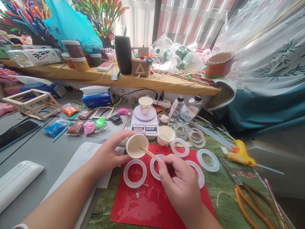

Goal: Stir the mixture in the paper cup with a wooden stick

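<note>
My left hand (111, 149) is wrapped around a paper cup (132, 147), tilted so that its mouth faces me. Pinched in my right hand (179, 184) is a wooden stir stick (150, 153), its far tip just inside the cup's rim. Beneath both hands lies a red sheet (143, 206) bearing several ring-shaped silicone molds, among them one mold (134, 173) below the cup. My right hand partly hides two other molds. Another ring mold (208, 160) rests to the right of the sheet.
Behind the sheet stands a kitchen scale (144, 122) with a paper cup (145, 105) on it. A second cup (166, 135), clear bangles (197, 137) and bottles (190, 108) are nearby. At right lie a yellow glue gun (241, 153) and orange-handled scissors (245, 203).
</note>
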